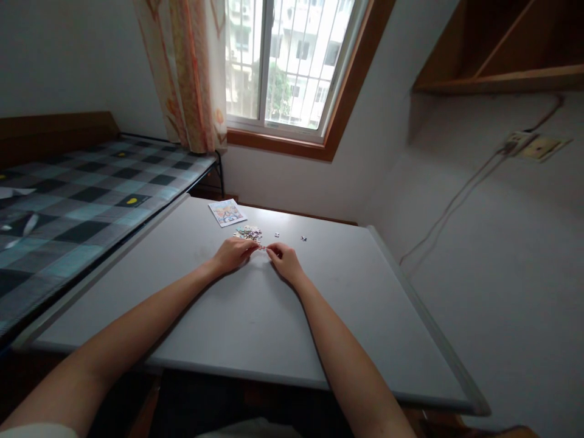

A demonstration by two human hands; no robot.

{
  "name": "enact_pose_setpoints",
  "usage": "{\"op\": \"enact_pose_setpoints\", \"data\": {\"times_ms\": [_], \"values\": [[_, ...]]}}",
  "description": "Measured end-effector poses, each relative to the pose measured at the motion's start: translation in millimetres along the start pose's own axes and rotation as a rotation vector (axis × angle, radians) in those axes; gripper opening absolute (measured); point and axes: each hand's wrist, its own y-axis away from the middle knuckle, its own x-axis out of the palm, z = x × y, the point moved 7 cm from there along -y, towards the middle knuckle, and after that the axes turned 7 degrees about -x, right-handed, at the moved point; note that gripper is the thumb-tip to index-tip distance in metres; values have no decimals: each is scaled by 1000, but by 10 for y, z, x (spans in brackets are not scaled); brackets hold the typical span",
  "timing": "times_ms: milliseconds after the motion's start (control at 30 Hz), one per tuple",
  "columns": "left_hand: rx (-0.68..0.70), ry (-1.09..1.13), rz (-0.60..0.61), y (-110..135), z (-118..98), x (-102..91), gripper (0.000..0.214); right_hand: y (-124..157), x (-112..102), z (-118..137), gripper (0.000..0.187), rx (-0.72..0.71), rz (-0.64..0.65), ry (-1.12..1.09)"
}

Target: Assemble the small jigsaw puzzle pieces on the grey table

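My left hand (234,254) and my right hand (283,259) meet near the far middle of the white table, fingertips pinched. Between them are small jigsaw puzzle pieces (262,247), held from both sides; whether these are joined is too small to tell. Just beyond my left hand lies a loose heap of puzzle pieces (249,232). One single piece (277,235) rests past my right hand, and a small dark-and-white bit of puzzle (303,238) lies further right. A colourful picture card (227,212) is flat on the table behind the heap.
The white table (255,328) has raised edges at left and right. A bed with a checked cover (114,188) stands along its left side. Behind are a window (292,67) and a curtain (191,73). On the right wall, a cable hangs from a socket (538,146) under a wooden shelf (502,80).
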Motion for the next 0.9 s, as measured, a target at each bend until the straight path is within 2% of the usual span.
{"op": "enact_pose_setpoints", "data": {"times_ms": [267,700,900], "values": [[-2,8,-14,12,-8,0,29,-17,-16,31,9,-41,-29,21],[-23,-9,-5,16,9,9,30,-11,19,53,10,-139,7,131],[-54,-19,-6,6,2,-16,32,-50,-30,12,10,-130,-16,139]]}}
